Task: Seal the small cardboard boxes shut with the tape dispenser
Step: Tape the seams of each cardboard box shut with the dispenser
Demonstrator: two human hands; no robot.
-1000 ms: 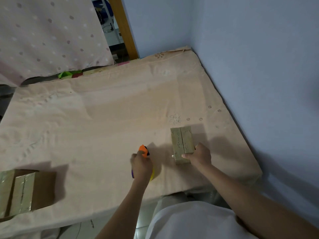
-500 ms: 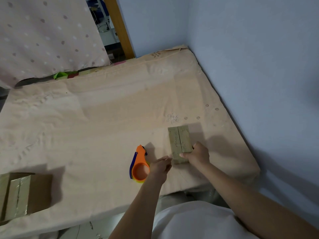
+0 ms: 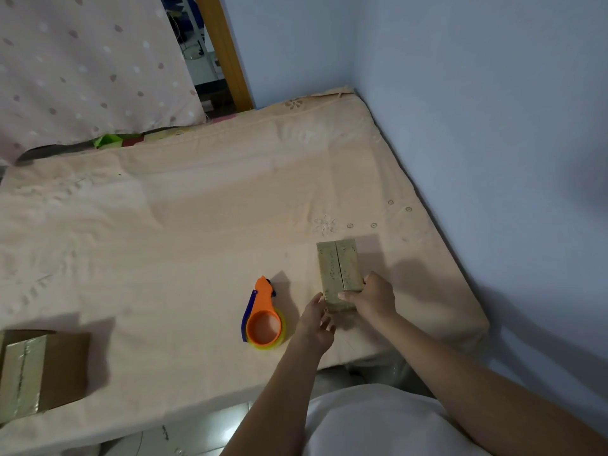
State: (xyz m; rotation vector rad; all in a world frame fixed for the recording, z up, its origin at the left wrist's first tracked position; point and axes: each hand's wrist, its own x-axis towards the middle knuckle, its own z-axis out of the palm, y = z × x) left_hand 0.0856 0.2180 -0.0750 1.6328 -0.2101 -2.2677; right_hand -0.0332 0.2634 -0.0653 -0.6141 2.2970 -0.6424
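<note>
The right hand has its grip curled round the near end of the small cardboard box on the bed. The left hand, fingers relaxed, touches the box's near-left corner. The tape dispenser lies just left of the box.

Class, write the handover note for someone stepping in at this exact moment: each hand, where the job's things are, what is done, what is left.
Right hand grips the near end of the small box, thumb on top. Left hand is open, fingertips at the box's near left corner, holding nothing.
Tape dispenser lies on the bed sheet, left of the box, untouched.
Larger box sits at the sheet's near left edge, a shiny tape strip along its top.
The small box's flaps are closed and its top looks taped, with the centre seam still showing.
Left: check that seam, then tape any unsealed side.
</note>
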